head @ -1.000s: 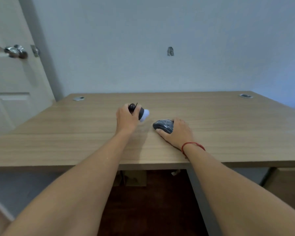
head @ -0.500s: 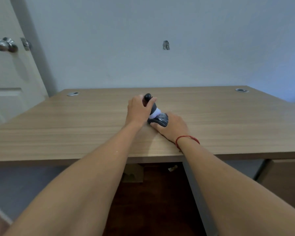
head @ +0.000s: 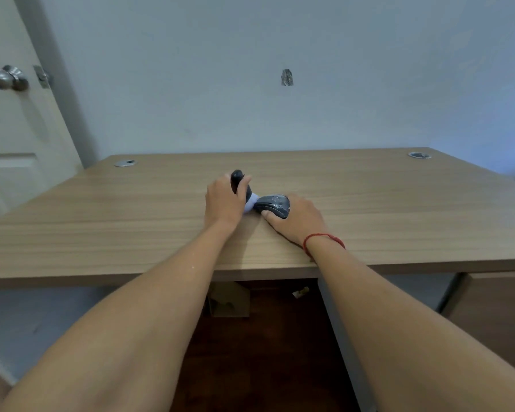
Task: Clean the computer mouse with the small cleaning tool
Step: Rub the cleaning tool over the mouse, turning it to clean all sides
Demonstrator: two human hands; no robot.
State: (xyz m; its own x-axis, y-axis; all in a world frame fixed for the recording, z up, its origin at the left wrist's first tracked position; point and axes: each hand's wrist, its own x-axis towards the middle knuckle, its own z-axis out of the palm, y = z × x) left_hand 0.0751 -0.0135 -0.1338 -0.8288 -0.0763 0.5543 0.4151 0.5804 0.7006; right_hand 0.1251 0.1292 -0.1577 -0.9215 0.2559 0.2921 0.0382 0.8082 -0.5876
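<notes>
**Now the brush meets the mouse**

Now the left hand, its grip closed round the cleaning tool, has brought the pale tip from clear of the mouse to touching its left end. Right hand pins the mouse mid-bench. Cleaning looks begun. Nothing nearby obstructs; two cable holes sit far off.

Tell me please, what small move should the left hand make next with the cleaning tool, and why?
Probably a short stroke rightward, over the top of the dark grey computer mouse. The left hand grips the small black cleaning tool, and its pale tip touches only the mouse's left end. The right hand steadies the mouse on the light wooden desk, and pale specks show on its top.
</notes>
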